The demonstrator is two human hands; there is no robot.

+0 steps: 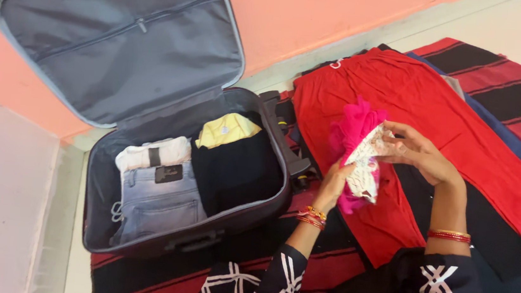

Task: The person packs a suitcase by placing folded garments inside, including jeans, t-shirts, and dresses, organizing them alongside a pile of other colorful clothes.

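Note:
My left hand [335,184] and my right hand [418,152] together hold a small garment [364,163] of white patterned cloth with bright pink frills, lifted above a red garment [441,125] spread flat on the floor. The left hand grips its lower edge, the right hand pinches its upper right corner. Both wrists wear red and gold bangles. To the left lies an open dark suitcase [254,213], its grey lid [124,38] leaning on the wall.
Inside the suitcase lie folded blue jeans [156,203], a white item [153,153], a yellow item [227,130] and black cloth [236,169]. A red and black striped mat [520,95] covers the floor. A salmon wall [324,12] stands behind.

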